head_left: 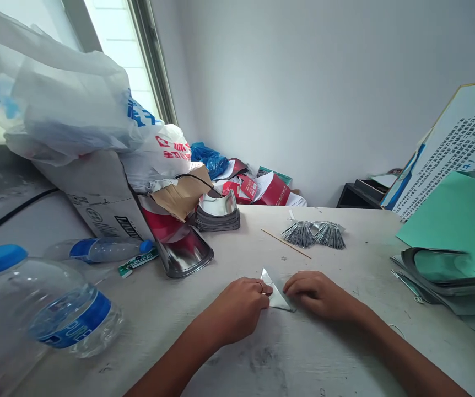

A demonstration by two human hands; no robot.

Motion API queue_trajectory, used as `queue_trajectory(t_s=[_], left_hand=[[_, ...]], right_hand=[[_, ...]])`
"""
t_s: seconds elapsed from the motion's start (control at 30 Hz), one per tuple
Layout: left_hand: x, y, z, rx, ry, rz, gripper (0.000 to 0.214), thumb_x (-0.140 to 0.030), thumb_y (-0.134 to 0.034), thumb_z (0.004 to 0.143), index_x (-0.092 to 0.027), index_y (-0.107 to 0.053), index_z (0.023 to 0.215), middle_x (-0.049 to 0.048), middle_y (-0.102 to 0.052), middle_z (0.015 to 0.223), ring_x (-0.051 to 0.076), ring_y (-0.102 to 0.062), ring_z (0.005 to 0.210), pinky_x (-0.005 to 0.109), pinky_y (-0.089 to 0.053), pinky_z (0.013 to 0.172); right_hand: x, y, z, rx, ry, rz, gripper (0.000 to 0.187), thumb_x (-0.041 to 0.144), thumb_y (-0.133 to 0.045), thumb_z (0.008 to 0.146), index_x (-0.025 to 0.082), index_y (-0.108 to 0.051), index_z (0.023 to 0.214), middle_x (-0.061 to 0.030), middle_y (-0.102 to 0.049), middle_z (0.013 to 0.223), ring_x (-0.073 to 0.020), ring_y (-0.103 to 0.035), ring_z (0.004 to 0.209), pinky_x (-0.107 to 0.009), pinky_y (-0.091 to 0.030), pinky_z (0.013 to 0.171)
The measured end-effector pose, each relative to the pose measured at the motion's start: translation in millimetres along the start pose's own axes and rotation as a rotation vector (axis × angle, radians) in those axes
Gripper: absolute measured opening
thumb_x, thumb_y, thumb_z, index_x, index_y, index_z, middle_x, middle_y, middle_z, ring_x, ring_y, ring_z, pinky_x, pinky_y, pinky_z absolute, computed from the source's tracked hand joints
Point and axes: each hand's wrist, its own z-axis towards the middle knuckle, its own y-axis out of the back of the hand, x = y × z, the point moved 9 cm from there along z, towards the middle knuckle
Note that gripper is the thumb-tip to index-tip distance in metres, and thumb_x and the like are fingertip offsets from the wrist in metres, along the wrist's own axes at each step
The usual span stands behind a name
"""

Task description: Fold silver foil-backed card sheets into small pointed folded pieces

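The left hand (243, 303) held the silvery triangle (278, 301) down, best done steadily; whether the curled right hand (320, 295) gripped its edge was unclear.

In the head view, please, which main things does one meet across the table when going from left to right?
Large clear bottle, green-and-white packet, shiny curved metal sheet, left hand, silver triangular piece, right hand, stack of dark sheets.

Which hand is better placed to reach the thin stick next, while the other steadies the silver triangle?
Probably the right hand: it looks nearer the thin stick, while the left hand already has fingers on the silver triangle.
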Motion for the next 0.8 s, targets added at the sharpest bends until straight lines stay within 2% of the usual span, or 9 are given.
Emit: queue_trajectory(t_s=[0.13,0.23,0.3,0.43,0.57,0.7,0.8], left_hand=[[-9,-5.8,1,0.03,-0.049,-0.039,0.031,-0.002,-0.049,0.082,-0.021,-0.073,0.087,0.0034,-0.067,0.124,0.021,-0.064,0.11,0.032,-0.049,0.096],[-19,-9.1,-1,0.048,-0.111,-0.053,0.031,-0.001,-0.052,0.079,-0.022,-0.072,0.09,0.003,-0.065,0.128,0.023,-0.062,0.113,0.036,-0.047,0.098],[-23,-10.6,-2,0.053,-0.149,-0.069,0.03,-0.001,-0.054,0.079,-0.022,-0.072,0.092,0.0034,-0.066,0.126,0.023,-0.061,0.116,0.037,-0.045,0.101],[-31,-10.3,-1,0.045,-0.209,-0.112,0.025,-0.002,-0.056,0.079,-0.021,-0.071,0.088,0.003,-0.069,0.12,0.021,-0.061,0.116,0.035,-0.042,0.104],[-39,-6.5,-1,0.046,-0.25,-0.124,0.024,-0.003,-0.056,0.079,-0.02,-0.069,0.087,0.001,-0.07,0.117,0.02,-0.06,0.116,0.035,-0.038,0.106],[-43,-2.9,-1,0.05,-0.239,-0.113,0.027,-0.002,-0.055,0.077,-0.022,-0.069,0.088,0.0004,-0.071,0.115,0.02,-0.059,0.118,0.036,-0.035,0.108],[-45,-3.3,-1,0.063,-0.237,-0.117,0.027,-0.001,-0.053,0.077,-0.022,-0.068,0.088,0.0004,-0.07,0.115,0.02,-0.059,0.118,0.037,-0.032,0.111]], right_hand=[[-12,6,1,-0.115,-0.112,-0.05,0.04,0.012,-0.053,0.086,0.022,-0.063,0.123,-0.0069,-0.069,0.116,-0.0208,-0.063,0.101,-0.035,-0.05,0.089],[-14,7,1,-0.133,-0.135,-0.087,0.039,0.019,-0.058,0.089,0.022,-0.059,0.128,-0.0098,-0.063,0.127,-0.0236,-0.057,0.113,-0.04,-0.046,0.098],[-12,3,3,-0.092,-0.123,-0.102,0.031,0.022,-0.061,0.089,0.021,-0.062,0.12,-0.0094,-0.061,0.125,-0.0239,-0.054,0.115,-0.041,-0.044,0.101],[-10,-2,7,-0.062,-0.168,-0.108,0.006,0.019,-0.064,0.087,0.021,-0.062,0.091,-0.0053,-0.06,0.112,-0.0211,-0.055,0.105,-0.036,-0.045,0.093],[-7,-1,5,-0.065,-0.207,-0.123,0.011,0.017,-0.065,0.084,0.02,-0.055,0.084,-0.0035,-0.059,0.105,-0.0196,-0.053,0.097,-0.033,-0.044,0.084],[-11,-3,1,-0.025,-0.306,-0.133,0.012,0.017,-0.063,0.082,0.02,-0.051,0.081,-0.0005,-0.059,0.088,-0.0168,-0.051,0.08,-0.029,-0.039,0.07],[-16,-5,0,-0.018,-0.357,-0.098,0.011,0.016,-0.062,0.081,0.02,-0.051,0.081,0.0009,-0.059,0.082,-0.0159,-0.049,0.075,-0.028,-0.037,0.066]])
